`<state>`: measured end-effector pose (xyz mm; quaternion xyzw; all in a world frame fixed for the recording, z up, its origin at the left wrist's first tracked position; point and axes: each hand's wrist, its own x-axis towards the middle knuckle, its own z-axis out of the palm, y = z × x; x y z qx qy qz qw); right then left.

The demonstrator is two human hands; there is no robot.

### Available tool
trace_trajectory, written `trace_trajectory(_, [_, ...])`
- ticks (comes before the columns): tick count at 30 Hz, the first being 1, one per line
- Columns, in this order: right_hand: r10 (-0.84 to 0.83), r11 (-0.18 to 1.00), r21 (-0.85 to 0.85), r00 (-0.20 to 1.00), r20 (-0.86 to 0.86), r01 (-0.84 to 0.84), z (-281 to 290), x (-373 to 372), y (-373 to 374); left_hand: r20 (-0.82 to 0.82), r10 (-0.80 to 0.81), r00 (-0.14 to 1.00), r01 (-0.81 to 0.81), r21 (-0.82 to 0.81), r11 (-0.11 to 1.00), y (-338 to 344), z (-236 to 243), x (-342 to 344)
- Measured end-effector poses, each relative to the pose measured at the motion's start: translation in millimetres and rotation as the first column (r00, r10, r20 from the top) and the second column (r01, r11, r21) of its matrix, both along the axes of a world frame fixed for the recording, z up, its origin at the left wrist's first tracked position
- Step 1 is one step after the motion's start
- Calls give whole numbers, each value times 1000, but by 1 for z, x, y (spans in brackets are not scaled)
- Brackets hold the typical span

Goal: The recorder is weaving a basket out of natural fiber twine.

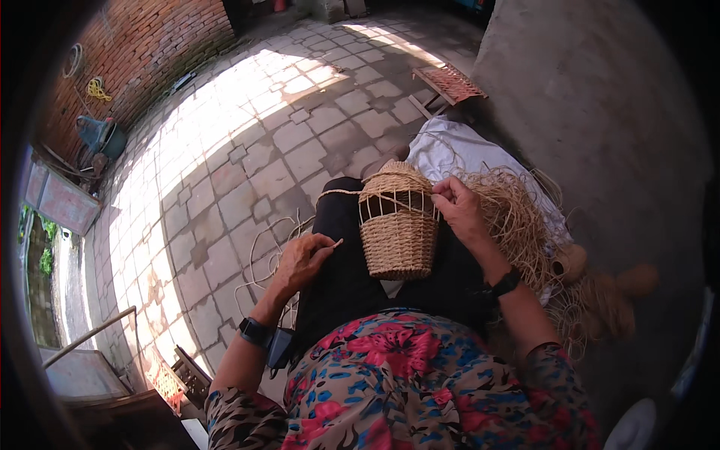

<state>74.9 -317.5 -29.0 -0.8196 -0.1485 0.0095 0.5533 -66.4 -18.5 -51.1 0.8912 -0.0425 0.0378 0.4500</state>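
Note:
A woven straw basket point(399, 244) rests on my lap, its closely woven band nearest me. Beyond that is an open gap crossed by bare upright stakes, then more weaving at the far end. My right hand point(459, 208) is closed at the basket's right side, thumb and fingers pinching its edge by the gap. A twisted straw cord point(339, 192) stretches out leftward from the basket over my dark trouser leg. Left of the basket and apart from it, my left hand point(306, 259) is closed in a pinch, with a short light cord end point(337, 243) showing at the fingertips.
On my right, a big tangle of straw cord point(506, 210) lies on a white sack point(457, 146), with round cord balls point(570, 262) beside it. Loose cord loops point(259, 259) hang at my left. A small reddish rack point(450, 82) stands near the grey wall point(592, 120).

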Motion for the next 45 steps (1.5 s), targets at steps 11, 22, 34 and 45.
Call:
trace_trajectory(11, [42,971,-237,986,160,-3,-2,9,41,182,46,982,-68,115,991,0,0,-9])
trace_trajectory(22, [224,938,313,951,-213,-151,-15,15,-6,207,184,961,-209,106,972,-36,48,1])
trace_trajectory(34, [217,960,235,938,-269,-154,-18,13,-17,-167,16,986,-78,-375,924,-54,5,54])
trace_trajectory(45, [508,807,-557,714,482,-199,46,-26,64,-527,-197,826,-298,-706,642,-52,10,56])
